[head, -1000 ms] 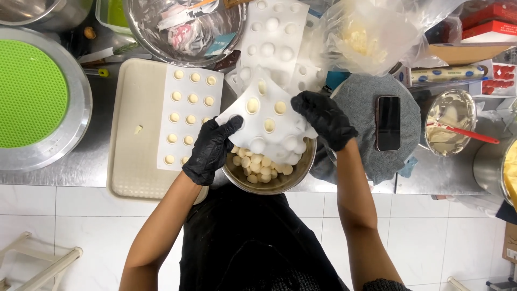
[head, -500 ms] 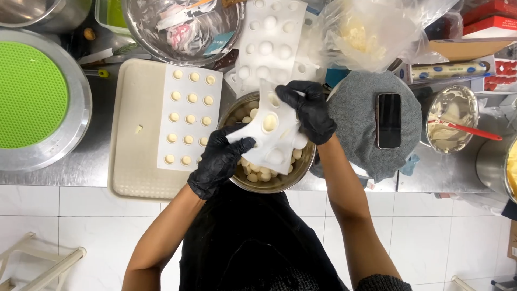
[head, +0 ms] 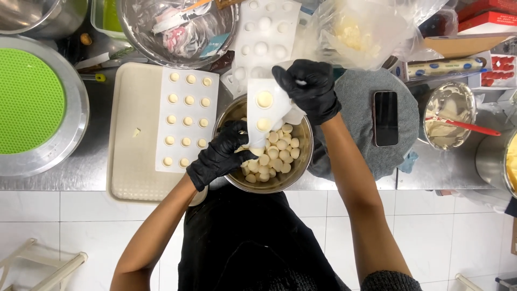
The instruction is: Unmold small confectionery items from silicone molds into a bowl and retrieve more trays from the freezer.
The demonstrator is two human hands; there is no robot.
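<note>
Both my gloved hands are on the white silicone mould [head: 265,110]: my right hand [head: 308,89] pinches its top edge shut between thumb and fingers, and my left hand [head: 222,156] grips its lower end, fingers curled tight around it. A second ago the mould lay spread flat and wide between my hands; now it is folded and twisted into a narrow strip standing over the steel bowl [head: 265,145] at the centre of the frame, with only two cream discs showing in its cavities. I judge the flexing is popping the pieces loose, since the pale discs [head: 272,156] lie heaped in the bowl right beneath it. Left of the bowl, a second filled mould [head: 186,119] rests flat on the beige tray [head: 129,161], its rows full. Above, empty moulds [head: 261,43] are stacked beside a big mixing bowl of wrappers [head: 177,29]. At right a phone [head: 385,118] lies on a grey cloth [head: 355,108], near a small bowl with a red spatula [head: 463,125]. A bulging plastic bag [head: 361,32] crowds close over my right hand; the green mat [head: 29,99] sits well apart at far left.
</note>
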